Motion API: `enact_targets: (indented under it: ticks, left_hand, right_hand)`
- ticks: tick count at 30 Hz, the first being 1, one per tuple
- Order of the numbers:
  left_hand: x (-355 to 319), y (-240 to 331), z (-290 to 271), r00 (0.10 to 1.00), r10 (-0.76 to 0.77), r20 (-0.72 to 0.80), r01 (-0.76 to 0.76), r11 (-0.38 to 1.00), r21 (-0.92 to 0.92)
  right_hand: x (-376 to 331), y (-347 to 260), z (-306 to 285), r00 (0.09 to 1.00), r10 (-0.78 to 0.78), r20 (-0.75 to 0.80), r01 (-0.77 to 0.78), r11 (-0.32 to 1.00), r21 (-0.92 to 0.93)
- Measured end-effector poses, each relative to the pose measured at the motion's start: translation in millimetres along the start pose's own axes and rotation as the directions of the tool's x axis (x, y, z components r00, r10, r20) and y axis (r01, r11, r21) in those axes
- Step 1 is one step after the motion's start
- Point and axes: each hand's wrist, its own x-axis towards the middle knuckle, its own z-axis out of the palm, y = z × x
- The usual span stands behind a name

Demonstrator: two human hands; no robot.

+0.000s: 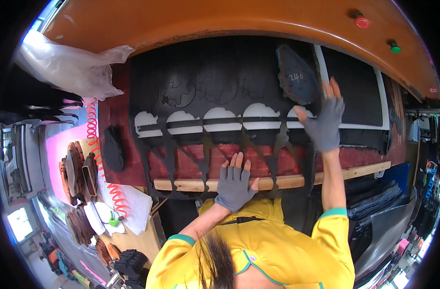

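Two hands: both wear grey fingerless gloves and work on one black sheet.
Left hand [234,185]: it lies flat, palm down, on the wooden bar [273,182] at the near edge of the table. Its fingers [239,161] are stretched out and close together, pointing away from the person, and they press on the thin black strips that hang over the bar. They hold nothing.
Right hand [324,121]: the arm reaches far forward. The fingers are spread open and lie on the black sheet, just beside the dark cutting die [297,74], which has a rough oval shape. I cannot tell if the fingertips touch the die.
Black sheet [205,77]: it covers the middle of the red table [121,159], under the orange machine beam [205,19]. A row of rounded shapes is already cut out of it, and white shows through the holes [222,119].
Left side: a red coiled hose [97,154], stacked brown dies [78,171] and a black cut piece [114,148] lie well apart from the hands.
Far left corner: a crumpled clear plastic bag [70,67].
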Motion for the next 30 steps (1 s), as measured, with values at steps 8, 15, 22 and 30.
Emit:
enact_targets:
  ticks: [8, 15, 22, 30]
  left_hand:
    - [-33.8, 14.8, -2.2, 0.979, -0.203, 0.005, 0.203, 0.978, -0.041]
    - [-34.3, 20.0, -48.0, 0.92, -0.244, 0.306, 0.306, 0.936, -0.175]
    - [-47.0, 16.9, -111.7, 0.611, -0.226, 0.759, 0.677, 0.647, -0.352]
    - [-68.0, 19.0, -90.4, 0.65, -0.179, 0.739, 0.611, 0.7, -0.368]
  right_hand:
    - [31.4, 28.9, 1.2, 0.761, -0.112, 0.639, -0.112, 0.948, 0.299]
    - [-8.2, 12.7, -13.3, 0.801, -0.117, 0.587, -0.027, 0.973, 0.23]
    - [-46.0, -0.3, -41.4, 0.84, -0.091, 0.535, -0.135, 0.92, 0.368]
    - [-17.1, 24.7, -72.3, 0.664, 0.033, 0.747, -0.739, 0.177, 0.65]
